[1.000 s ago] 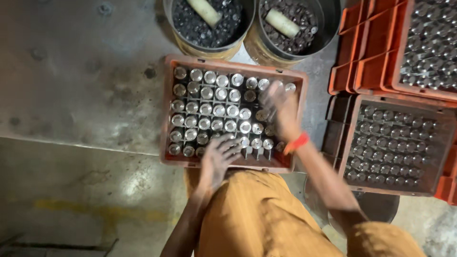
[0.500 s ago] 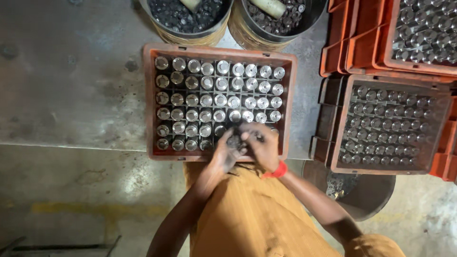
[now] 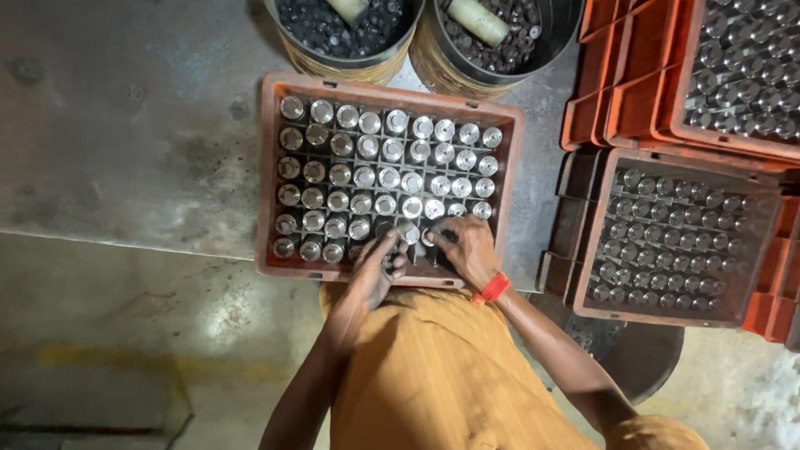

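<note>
An orange gridded crate (image 3: 269, 175) lies on the floor in front of me, most of its cells holding upright shiny metal cylinders (image 3: 389, 176). Both hands are at the crate's near row. My left hand (image 3: 379, 265) has its fingers curled around a small dark cylindrical part over the near cells. My right hand (image 3: 461, 247), with a red band at the wrist, presses fingers down into the cells beside it, pinching a metal piece. My orange-clothed lap hides the crate's near rim in the middle.
Two round bins (image 3: 350, 50) (image 3: 500, 58) of dark small parts, each with a pale tube lying on top, stand behind the crate. Stacked orange crates (image 3: 667, 242) (image 3: 633, 100) of similar metal pieces sit to the right. Bare concrete floor (image 3: 125, 150) spreads left.
My right hand came back from the crate's far right side to the near row, joining the left hand. The view has shifted and drawn closer to the crate.
</note>
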The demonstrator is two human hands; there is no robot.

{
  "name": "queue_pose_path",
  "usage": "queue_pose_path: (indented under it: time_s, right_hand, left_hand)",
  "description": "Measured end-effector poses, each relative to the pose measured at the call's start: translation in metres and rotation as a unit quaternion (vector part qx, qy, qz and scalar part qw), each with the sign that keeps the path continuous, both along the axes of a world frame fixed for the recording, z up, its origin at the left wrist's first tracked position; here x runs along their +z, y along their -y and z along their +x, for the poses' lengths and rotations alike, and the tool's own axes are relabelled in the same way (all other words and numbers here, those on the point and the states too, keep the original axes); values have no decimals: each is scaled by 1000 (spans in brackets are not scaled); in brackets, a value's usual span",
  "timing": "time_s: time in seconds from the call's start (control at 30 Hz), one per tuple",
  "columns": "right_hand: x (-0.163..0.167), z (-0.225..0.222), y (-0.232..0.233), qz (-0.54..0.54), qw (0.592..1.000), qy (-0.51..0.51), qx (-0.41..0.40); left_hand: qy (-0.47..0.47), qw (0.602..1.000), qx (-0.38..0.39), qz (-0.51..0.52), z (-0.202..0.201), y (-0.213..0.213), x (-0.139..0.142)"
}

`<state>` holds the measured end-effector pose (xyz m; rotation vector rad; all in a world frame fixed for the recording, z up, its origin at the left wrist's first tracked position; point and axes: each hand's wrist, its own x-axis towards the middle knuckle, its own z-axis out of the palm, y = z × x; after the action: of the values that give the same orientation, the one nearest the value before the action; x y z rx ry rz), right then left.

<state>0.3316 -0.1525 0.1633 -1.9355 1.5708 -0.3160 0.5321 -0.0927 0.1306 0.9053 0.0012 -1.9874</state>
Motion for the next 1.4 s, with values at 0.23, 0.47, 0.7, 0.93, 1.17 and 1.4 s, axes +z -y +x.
queue_pose_path:
  time_s: [0.23,0.47,0.7,0.93,1.17,1.4]
  right_hand:
    - [9,-4,-17,298,865,398,-57]
    - [-14,-13,1,76,965,226,-111]
    - [-10,-16,23,-111,988,107,-19]
    - [-22,-26,31,38,944,281,-167]
    - [-21,-22,18,-12,974,193,-117]
    - [-10,-5,40,-70,997,20,-12]
  left_hand:
    - [-3,995,-93,-17,-14,2,2]
    - [11,999,-38,6,-14,3,-17]
    - [-60,996,36,62,-8,5,-30]
    - [-55,995,84,1,-3,8,-18]
    - [-40,994,95,21,-2,2,-25]
    - [-15,996,83,42,-7,1,-41]
